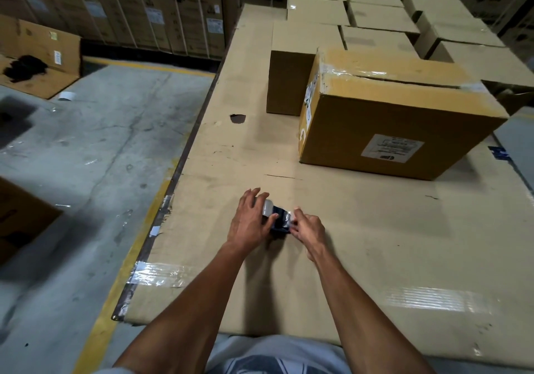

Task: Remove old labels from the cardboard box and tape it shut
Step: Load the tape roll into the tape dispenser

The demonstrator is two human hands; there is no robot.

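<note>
A brown cardboard box (pixel 396 113) stands on the cardboard-covered work surface (pixel 375 229), ahead and to the right of my hands. Its top flaps are partly taped, with a dark gap along the seam. A white label (pixel 392 148) is on its near side, and torn label remains (pixel 310 96) cling to its left side. Near the front, my left hand (pixel 250 220) grips a dark tape dispenser (pixel 278 222) with a clear tape roll. My right hand (pixel 307 227) pinches the tape end at the dispenser's right side.
Several closed boxes (pixel 375 18) are stacked behind the box, one dark-sided box (pixel 289 81) right beside it. A hole (pixel 237 118) marks the surface. The concrete floor (pixel 86 157) with a yellow line lies left. Large appliance cartons (pixel 130 6) line the back wall.
</note>
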